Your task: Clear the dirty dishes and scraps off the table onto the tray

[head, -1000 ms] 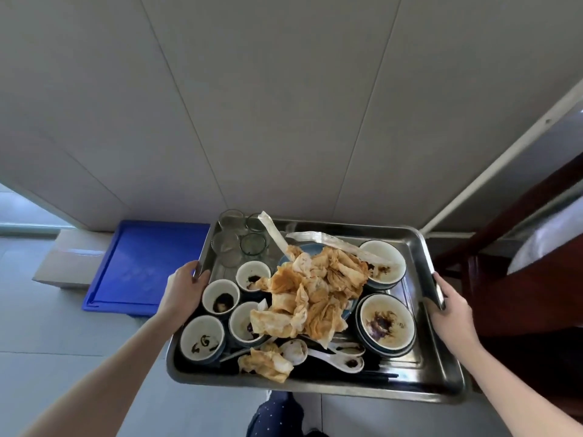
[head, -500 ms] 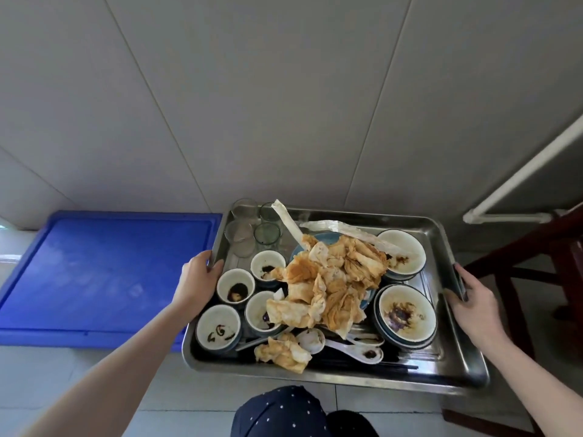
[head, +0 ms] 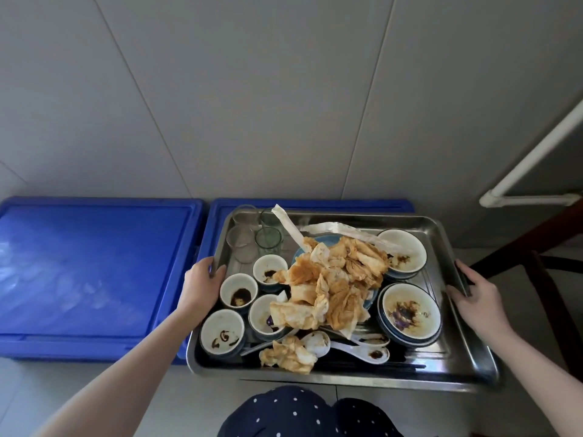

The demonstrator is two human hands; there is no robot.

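Note:
I hold a steel tray [head: 454, 357] in the air with both hands. My left hand [head: 202, 287] grips its left rim and my right hand [head: 476, 298] grips its right rim. The tray carries several small sauce-stained cups [head: 238, 290], two larger dirty bowls [head: 410, 313], several empty glasses [head: 241, 244] at the back left, white spoons [head: 373, 353] at the front, and a heap of orange-stained crumpled napkins [head: 334, 285] over a blue plate [head: 315, 244]. The tray hangs over the right one of two blue lidded bins.
Two blue plastic bins stand side by side on the floor against a grey panelled wall, the left bin lid [head: 91, 260] fully in view, the right lid [head: 217, 222] mostly under the tray. A dark wooden chair [head: 542, 257] and a white pipe [head: 533, 159] are at the right.
The tray has moved left and lower, toward the blue bins, which now fill the left of the view. Both hands keep the same grip on its rims.

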